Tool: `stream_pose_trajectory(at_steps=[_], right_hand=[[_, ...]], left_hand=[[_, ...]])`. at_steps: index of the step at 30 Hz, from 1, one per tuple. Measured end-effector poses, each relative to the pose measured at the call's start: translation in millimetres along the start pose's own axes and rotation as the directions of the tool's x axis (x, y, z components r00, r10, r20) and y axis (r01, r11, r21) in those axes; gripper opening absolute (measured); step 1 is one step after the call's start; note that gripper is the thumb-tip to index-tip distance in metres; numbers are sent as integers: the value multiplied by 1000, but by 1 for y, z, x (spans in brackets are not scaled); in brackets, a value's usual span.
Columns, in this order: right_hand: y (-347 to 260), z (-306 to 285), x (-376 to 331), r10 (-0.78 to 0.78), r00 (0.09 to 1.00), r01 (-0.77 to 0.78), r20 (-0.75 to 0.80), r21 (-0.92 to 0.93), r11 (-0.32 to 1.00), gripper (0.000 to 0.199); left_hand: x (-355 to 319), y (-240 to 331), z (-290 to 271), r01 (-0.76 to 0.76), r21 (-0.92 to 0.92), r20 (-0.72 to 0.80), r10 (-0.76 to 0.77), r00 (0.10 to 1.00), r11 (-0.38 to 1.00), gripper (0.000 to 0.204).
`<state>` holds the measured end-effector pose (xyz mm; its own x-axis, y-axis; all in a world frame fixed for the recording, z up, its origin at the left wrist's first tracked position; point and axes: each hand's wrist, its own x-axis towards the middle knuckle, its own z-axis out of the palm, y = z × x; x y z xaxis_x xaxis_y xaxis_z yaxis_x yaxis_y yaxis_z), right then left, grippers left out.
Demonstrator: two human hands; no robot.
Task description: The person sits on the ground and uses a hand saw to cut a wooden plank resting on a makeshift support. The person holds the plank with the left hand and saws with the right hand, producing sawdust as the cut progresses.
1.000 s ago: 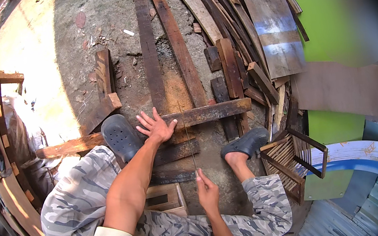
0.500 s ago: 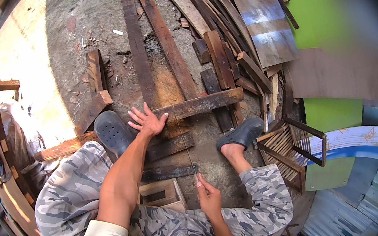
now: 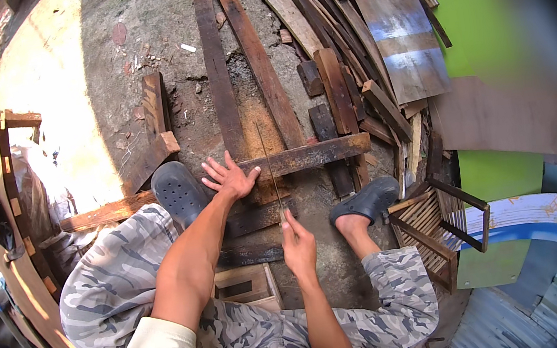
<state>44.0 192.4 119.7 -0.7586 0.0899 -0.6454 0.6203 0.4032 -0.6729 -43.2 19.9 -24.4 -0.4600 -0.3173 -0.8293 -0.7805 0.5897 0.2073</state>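
I sit on the ground with a long weathered wooden plank (image 3: 311, 155) lying crosswise before me. My left hand (image 3: 230, 178) presses flat on that plank, fingers spread. Just left of it, my left foot in a dark clog (image 3: 175, 190) rests on the same plank. My right hand (image 3: 297, 244) pinches the near end of a thin, long metal blade (image 3: 268, 168). The blade runs away from me and crosses the plank right beside my left fingers. My right foot in a dark clog (image 3: 365, 199) is on the dirt to the right.
Several long boards (image 3: 256, 51) and short offcuts (image 3: 325, 99) lie piled ahead and to the right. A small open wooden box (image 3: 247, 285) sits between my legs. A slatted wooden crate (image 3: 437, 220) stands at right, a curved wooden frame (image 3: 15, 206) at left.
My right hand has moved forward from near my lap toward the plank, bringing the thin blade across it. My left hand stays pressed on the plank.
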Motion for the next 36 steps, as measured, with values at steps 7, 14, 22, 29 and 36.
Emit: stream_pose_trajectory(at_steps=[7, 14, 22, 29, 36], right_hand=[[62, -42, -86, 93, 996, -94, 5, 29, 995, 37], [21, 20, 80, -49, 998, 49, -35, 3, 999, 38], [50, -40, -69, -85, 996, 81, -31, -127, 989, 38], [42, -8, 21, -66, 998, 66, -11, 3, 998, 37], [-1, 26, 80, -94, 996, 93, -10, -96, 991, 39]], left_hand=[[-10, -4, 10, -6, -5, 26, 7, 1000, 1000, 122], [-6, 8, 11, -4, 40, -11, 4, 1000, 999, 122], [-8, 0, 6, 21, 4, 18, -21, 1000, 1000, 121], [-13, 4, 9, -16, 16, 32, 16, 999, 1000, 121], [-6, 4, 3, -17, -7, -21, 17, 1000, 1000, 121]])
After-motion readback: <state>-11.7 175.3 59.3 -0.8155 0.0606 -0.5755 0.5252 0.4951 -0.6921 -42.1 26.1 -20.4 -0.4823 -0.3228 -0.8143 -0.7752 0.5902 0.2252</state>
